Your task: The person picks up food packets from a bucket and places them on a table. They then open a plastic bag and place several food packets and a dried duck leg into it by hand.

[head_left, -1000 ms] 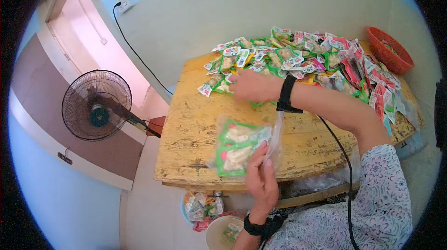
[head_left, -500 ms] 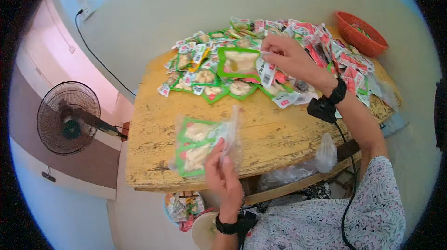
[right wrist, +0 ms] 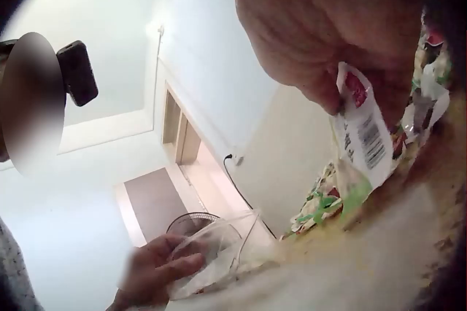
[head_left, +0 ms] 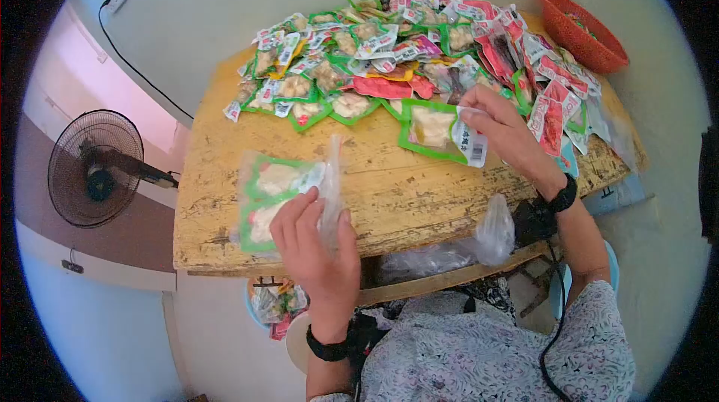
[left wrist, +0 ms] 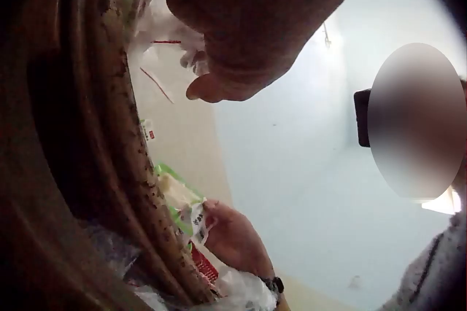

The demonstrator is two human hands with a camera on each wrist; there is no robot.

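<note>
Packet (head_left: 432, 129) pinched in our right hand (head_left: 513, 136), clear bag (head_left: 332, 170) gripped in our left hand (head_left: 322, 263), hands apart. Held by one end, the packet could slip

left grip (head_left: 320, 256) loosely spread, right grip (head_left: 503, 131) pinched.

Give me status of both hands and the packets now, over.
Left hand holds clear bag, two green-edged packets inside. Right hand pinches single packet by its white end. Nothing seen between packet and bag; pile lies beyond.
</note>
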